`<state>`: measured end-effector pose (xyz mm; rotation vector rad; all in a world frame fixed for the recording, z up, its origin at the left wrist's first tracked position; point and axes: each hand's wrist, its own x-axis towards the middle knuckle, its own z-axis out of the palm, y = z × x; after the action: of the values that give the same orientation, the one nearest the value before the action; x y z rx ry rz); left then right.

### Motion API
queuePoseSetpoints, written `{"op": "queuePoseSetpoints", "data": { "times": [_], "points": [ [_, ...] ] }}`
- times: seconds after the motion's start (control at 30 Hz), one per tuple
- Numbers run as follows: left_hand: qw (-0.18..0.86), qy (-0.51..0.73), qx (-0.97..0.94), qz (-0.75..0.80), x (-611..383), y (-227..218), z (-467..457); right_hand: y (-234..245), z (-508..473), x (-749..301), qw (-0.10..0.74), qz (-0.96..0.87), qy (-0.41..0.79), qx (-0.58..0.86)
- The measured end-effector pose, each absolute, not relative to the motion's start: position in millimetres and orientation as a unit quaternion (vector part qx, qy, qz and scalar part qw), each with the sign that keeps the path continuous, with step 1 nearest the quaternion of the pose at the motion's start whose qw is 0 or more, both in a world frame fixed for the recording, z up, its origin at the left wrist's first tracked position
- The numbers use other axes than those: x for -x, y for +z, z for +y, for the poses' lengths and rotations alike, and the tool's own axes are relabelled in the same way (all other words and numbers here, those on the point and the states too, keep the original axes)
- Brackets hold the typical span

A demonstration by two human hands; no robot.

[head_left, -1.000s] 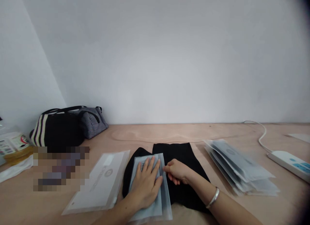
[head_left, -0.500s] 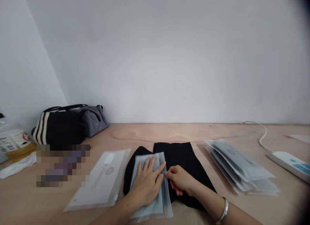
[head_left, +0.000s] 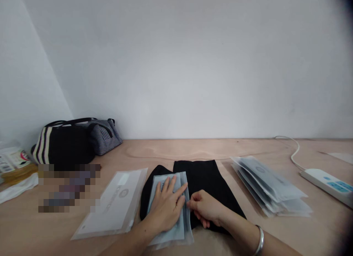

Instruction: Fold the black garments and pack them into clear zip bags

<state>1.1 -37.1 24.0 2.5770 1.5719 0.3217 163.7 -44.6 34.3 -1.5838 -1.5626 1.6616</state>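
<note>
A frosted plastic zip bag [head_left: 188, 230] with a printed card inside lies on folded black fabric [head_left: 205, 182]. My left hand [head_left: 167, 208] is spread flat on top of the bag, fingers apart, pressing on its face. At the bag's right edge, along the zip strip, my right hand [head_left: 202, 208] pinches with thumb and forefinger, the other fingers curled. Whatever slider sits between those fingertips is hidden. To the left lies another zip bag [head_left: 116, 202] with a round logo, its slider showing near the lower right corner.
A stack of similar zip bags [head_left: 268, 182] stands at the right, beside a white power strip [head_left: 329, 184] with its cable. Striped and black bags [head_left: 104, 136] sit at the back left near a bottle of yellow liquid [head_left: 15, 167] and a white tissue [head_left: 20, 188].
My right hand has slid slightly toward me along the bag's right edge, still pinching. My left hand stays flat on the bag. The view has shifted a little.
</note>
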Motion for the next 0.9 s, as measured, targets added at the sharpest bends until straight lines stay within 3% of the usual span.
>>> {"op": "queuePoseSetpoints", "data": {
  "times": [0.37, 0.53, 0.73, 0.9],
  "points": [
    [0.05, 0.117, -0.848, 0.514, -1, 25, -38, 17, -78, -171, 0.161, -0.614, 0.561, 0.532],
    [0.051, 0.118, -0.849, 0.513, 0, 26, -39, 30, -70, -186, 0.098, -0.618, 0.584, 0.517],
    [0.042, 0.166, -0.842, 0.513, 2, 25, -41, 36, -32, -187, 0.217, -0.591, 0.593, 0.502],
    [0.047, 0.222, -0.835, 0.501, 4, 23, -42, 26, -4, -165, 0.225, -0.588, 0.552, 0.547]
  ]
}}
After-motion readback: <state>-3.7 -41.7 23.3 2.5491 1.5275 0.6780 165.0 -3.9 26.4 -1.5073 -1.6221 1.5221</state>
